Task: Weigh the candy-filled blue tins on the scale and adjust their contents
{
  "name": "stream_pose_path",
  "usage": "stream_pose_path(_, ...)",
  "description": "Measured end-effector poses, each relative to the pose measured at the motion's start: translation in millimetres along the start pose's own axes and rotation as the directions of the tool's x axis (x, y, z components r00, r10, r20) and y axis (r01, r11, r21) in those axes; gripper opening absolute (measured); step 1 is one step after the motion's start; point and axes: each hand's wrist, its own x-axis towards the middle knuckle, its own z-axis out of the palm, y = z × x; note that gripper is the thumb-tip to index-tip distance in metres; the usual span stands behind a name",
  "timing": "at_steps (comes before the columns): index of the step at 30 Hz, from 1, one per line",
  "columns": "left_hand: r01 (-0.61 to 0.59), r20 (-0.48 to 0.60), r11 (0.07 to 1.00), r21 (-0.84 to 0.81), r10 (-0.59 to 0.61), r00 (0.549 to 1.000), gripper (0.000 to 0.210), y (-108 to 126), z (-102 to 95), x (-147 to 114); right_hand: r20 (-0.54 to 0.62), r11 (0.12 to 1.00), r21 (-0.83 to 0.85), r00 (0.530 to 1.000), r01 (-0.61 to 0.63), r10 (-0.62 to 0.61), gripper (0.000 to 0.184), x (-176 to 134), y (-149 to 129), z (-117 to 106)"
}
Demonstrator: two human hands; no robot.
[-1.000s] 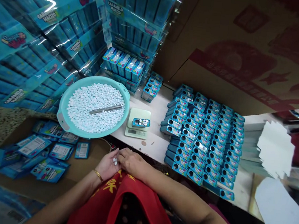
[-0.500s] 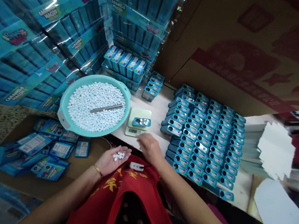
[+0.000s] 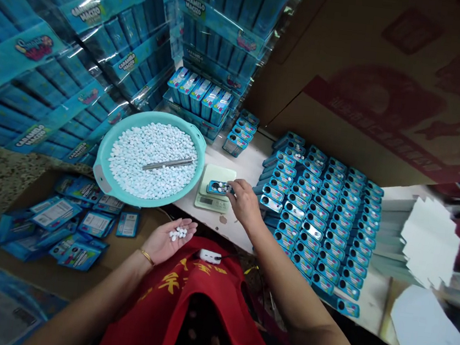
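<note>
- The small tin (image 3: 213,186) lies on the kitchen scale (image 3: 221,203), which stands on the worktop (image 3: 256,159) near its front edge.
- Its long axis runs left to right, a little askew to the sloping front edge; the dark round hole sits towards the left end, and white sweets show on top to the right of it.
- The right hand (image 3: 246,201) is the nearer one: it reaches over the front edge to the tin's right end, so most of the tin lies to the left of its fingertips.
- That grip is narrow, thumb and forefinger close together by the end of the tin; whether they pinch the tin, a sweet or nothing, I cannot tell.
- The left hand (image 3: 167,240) is well apart from the tin, short of the front edge, palm up and spread, bearing a small heap of loose sweets (image 3: 178,233).
- The round bowl (image 3: 143,202) of sweets is just left of the scale, at the worktop's left end.
- Rows of tins (image 3: 317,215) stand to the right of the scale, beyond the right hand.
</note>
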Motion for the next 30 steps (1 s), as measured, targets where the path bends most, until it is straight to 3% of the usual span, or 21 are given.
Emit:
stream_pose_path(10,0.005,-0.009,1.000,-0.011,-0.005,1.000,0.017,0.7,-7.3,3.6,-0.041,0.999,0.039,0.999,-0.024,0.026,0.028,-5.1,10.8,1.6)
stream_pose_path(20,-0.006,-0.015,1.000,-0.004,0.006,1.000,0.017,1.0,-4.2,4.4,0.041,0.999,-0.039,0.999,0.025,-0.023,0.029,5.2,-4.8,1.3)
stream_pose_path(25,-0.080,0.030,0.997,0.023,0.079,0.996,0.017,10.5,18.9,16.8,-0.022,0.999,0.045,1.000,-0.007,0.008,0.033,3.1,4.8,-1.7)
stream_pose_path(30,-0.231,0.008,0.973,0.017,0.231,0.973,0.018,22.7,55.9,29.5,0.011,0.956,0.290,0.998,-0.055,0.054,0.047,2.0,34.9,21.5)
